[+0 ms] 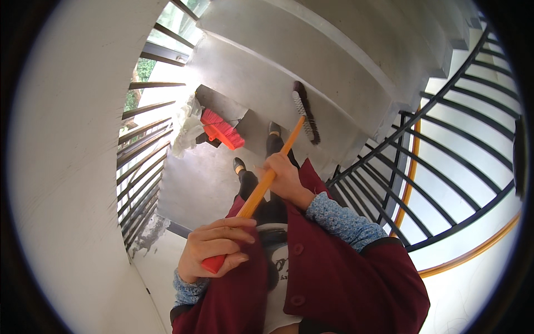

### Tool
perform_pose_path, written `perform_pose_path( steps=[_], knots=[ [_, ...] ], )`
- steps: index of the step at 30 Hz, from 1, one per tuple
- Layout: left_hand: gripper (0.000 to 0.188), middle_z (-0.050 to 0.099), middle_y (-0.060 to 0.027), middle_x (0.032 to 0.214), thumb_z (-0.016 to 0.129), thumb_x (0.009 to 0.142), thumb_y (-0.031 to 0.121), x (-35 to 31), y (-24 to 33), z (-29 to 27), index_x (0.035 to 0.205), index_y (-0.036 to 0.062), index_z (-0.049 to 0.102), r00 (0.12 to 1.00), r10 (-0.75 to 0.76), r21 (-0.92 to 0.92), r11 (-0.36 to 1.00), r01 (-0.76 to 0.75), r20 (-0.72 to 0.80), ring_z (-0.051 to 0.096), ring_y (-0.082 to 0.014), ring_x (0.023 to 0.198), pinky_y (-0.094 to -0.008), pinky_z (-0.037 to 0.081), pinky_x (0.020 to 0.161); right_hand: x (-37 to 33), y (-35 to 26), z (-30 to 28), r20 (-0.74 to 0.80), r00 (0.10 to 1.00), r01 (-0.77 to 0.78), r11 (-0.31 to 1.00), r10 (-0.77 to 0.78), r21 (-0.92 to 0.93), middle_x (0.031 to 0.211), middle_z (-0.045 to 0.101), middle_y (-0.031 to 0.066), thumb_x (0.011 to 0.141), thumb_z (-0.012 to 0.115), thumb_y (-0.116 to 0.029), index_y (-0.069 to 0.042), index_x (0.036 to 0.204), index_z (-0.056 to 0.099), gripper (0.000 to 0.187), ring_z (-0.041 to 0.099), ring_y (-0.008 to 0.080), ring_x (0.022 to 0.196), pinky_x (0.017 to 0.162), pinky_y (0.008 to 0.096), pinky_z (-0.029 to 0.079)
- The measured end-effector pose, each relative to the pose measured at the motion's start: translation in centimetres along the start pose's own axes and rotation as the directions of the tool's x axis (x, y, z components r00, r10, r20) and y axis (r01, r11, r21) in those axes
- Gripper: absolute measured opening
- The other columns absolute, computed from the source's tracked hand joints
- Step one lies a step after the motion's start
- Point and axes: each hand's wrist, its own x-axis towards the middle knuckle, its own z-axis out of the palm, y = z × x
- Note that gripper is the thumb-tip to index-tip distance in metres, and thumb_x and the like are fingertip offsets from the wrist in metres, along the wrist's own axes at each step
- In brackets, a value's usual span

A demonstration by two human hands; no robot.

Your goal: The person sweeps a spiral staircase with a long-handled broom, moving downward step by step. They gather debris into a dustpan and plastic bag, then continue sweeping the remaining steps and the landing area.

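Note:
A long-handled floor brush slants away from me, its orange wooden handle (pixel 258 197) running from lower left to upper right. My left hand (pixel 219 245) is closed around the handle near its red end. Further along, my right hand (pixel 283 175) wraps around the middle of the shaft. At the far end, the brush head (pixel 306 111), with dark and whitish bristles, is down at the grey landing, close to the foot of a step. The joint between handle and head is hard to make out.
Left of my feet lie a red broom head (pixel 222 129), a dark grey flat piece (pixel 222 103) and a crumpled whitish plastic bag (pixel 189 125). Grey steps (pixel 334 61) rise ahead. Black railings (pixel 439 150) curve along the right, with barred windows (pixel 144 128) on the left.

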Motion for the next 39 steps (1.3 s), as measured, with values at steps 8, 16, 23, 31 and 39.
perform_pose_path(
  steps=[8,16,23,31,39],
  knots=[
    [0.015,0.073,-0.0174,0.078,0.062,0.071,0.004,-7.3,-7.4,-2.4,0.058,0.002,0.054,0.997,0.072,0.102,0.992,-0.069,-0.032,0.073,-0.0416,0.095,-0.0427,0.062,0.074,-2.7,2.6,13.1,-0.164,0.986,0.023,1.0,-0.021,0.011,0.082,0.058,0.008,0.082,0.074,-0.013,-0.009,0.081,0.055,0.02,0.06,0.0318,0.082,0.066,0.0433,0.05],
    [0.016,0.073,-0.0146,0.079,0.071,0.067,-0.001,-24.4,-9.4,-1.3,0.062,0.0018,0.056,0.947,0.321,0.376,0.88,-0.289,-0.024,0.074,-0.0409,0.093,-0.0387,0.061,0.073,-8.0,-3.6,23.1,-0.055,0.949,0.31,0.951,-0.31,-0.011,0.081,0.06,0.0076,0.08,0.071,-0.014,-0.01,0.082,0.058,0.014,0.061,0.0322,0.084,0.065,0.0457,0.049],
    [0.041,0.074,-0.0109,0.079,0.083,0.084,0.028,-29.5,-6.8,-2.3,0.063,0.0061,0.054,0.768,0.51,0.208,0.763,-0.612,0.387,0.076,-0.0333,0.086,-0.0323,0.062,0.061,-18.9,-8.7,22.4,-0.316,0.92,0.239,0.971,-0.233,-0.02,0.085,0.059,0.0084,0.085,0.074,-0.02,-0.008,0.088,0.056,0.022,0.059,0.0307,0.09,0.066,0.0429,0.051],
    [0.029,0.074,-0.0145,0.083,0.082,0.08,0.015,-27.0,-8.4,2.6,0.067,0.0007,0.061,0.702,0.509,-0.053,0.826,-0.561,0.498,0.074,-0.0386,0.094,-0.0387,0.064,0.072,-27.7,-5.6,19.2,-0.539,0.842,-0.076,0.988,-0.007,-0.131,0.087,0.06,0.0099,0.086,0.072,-0.019,-0.007,0.088,0.055,0.021,0.059,0.0332,0.091,0.069,0.0452,0.05],
    [0.014,0.073,-0.0143,0.091,0.074,0.075,-0.003,-18.5,-11.9,14.4,0.076,0.0005,0.061,0.651,0.217,-0.033,0.959,-0.283,0.728,0.07,-0.0378,0.106,-0.0433,0.055,0.091,-36.0,6.4,16.8,-0.679,0.7,-0.331,0.943,0.223,-0.031,0.088,0.063,0.013,0.082,0.073,-0.017,-0.008,0.088,0.058,0.018,0.063,0.0366,0.088,0.07,0.0468,0.052]
  ],
)
